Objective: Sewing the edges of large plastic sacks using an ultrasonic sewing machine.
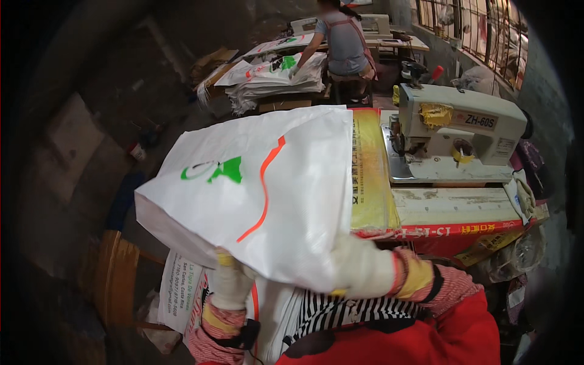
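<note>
Sack [298,182] gripped by left fingers [224,258] and right fingers [342,290] overlaps packaging [371,170] beside sewing machine [465,125].

Left of the sewing machine [459,131], a white sack [298,188] with green and orange print slants across a yellow sheet [374,164]. A gloved left hand [231,283] holds its near edge; the right hand [362,267], gloved and blurred, holds that edge closer to the machine. Beyond the machine, to its left, a co-worker [347,48] reaches over stacked white sacks [274,94].
</note>
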Available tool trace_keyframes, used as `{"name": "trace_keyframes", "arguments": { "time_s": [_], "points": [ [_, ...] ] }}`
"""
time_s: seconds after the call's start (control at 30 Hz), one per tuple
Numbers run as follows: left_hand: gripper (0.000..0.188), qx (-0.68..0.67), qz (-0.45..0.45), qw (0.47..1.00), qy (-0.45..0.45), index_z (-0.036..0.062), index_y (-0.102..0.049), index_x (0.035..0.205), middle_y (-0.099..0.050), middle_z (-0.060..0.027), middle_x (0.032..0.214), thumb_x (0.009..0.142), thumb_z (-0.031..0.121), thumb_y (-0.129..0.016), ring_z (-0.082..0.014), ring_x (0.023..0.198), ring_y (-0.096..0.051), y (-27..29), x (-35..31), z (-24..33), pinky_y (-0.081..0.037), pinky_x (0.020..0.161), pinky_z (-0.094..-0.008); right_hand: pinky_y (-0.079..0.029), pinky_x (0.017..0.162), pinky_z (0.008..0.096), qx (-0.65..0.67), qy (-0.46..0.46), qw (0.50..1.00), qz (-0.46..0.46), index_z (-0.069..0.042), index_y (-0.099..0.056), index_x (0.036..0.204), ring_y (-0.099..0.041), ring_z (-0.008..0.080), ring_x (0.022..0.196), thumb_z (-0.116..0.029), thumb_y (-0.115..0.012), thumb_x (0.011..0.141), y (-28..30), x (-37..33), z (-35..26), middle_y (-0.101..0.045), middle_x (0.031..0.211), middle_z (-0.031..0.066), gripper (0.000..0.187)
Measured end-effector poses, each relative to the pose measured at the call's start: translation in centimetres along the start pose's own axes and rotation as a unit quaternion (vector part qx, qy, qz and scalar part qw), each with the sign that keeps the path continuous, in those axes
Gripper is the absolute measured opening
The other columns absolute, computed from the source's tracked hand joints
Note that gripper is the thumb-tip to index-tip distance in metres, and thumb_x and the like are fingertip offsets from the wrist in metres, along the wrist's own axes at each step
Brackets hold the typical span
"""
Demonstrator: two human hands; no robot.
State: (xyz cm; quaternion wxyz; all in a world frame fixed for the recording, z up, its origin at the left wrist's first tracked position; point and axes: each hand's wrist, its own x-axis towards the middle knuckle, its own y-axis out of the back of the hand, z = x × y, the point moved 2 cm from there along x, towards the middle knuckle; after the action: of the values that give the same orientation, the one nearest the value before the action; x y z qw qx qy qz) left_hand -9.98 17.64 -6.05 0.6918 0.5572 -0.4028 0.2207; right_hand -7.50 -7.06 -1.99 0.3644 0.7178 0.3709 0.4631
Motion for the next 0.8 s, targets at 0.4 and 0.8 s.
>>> {"name": "trace_keyframes", "arguments": {
  "time_s": [0.4, 0.8],
  "points": [
    [0.041, -0.429, 0.1, 0.863, 0.248, 0.0007, -0.045, 0.115, -0.052, -0.0099, 0.109, 0.086, 0.03, -0.046, -0.0179, 0.097, -0.051, 24.4, 3.5, 2.1, -0.039, 0.086, -0.0326, -0.041, 0.084, 0.0289, 0.149, -0.423, 0.863, 0.233, -0.002, -0.036, 0.126, -0.049, 0.0296, 0.104, -0.024, -0.064, 0.073, 9.4, -2.8, 9.6, -0.047, 0.116, 0.0221, 0.065],
    [0.04, -0.203, 0.059, 0.86, 0.464, 0.0004, -0.047, 0.116, -0.055, -0.0119, 0.108, 0.084, 0.024, -0.05, -0.0165, 0.089, -0.056, 24.1, -3.1, -8.9, -0.044, 0.081, -0.0288, -0.049, 0.073, 0.031, 0.385, -0.388, 0.809, -0.217, -0.01, -0.059, 0.104, -0.058, 0.0191, 0.082, -0.006, -0.063, 0.062, 0.6, -2.0, 7.6, -0.061, 0.092, 0.0058, 0.042]
  ]
}}
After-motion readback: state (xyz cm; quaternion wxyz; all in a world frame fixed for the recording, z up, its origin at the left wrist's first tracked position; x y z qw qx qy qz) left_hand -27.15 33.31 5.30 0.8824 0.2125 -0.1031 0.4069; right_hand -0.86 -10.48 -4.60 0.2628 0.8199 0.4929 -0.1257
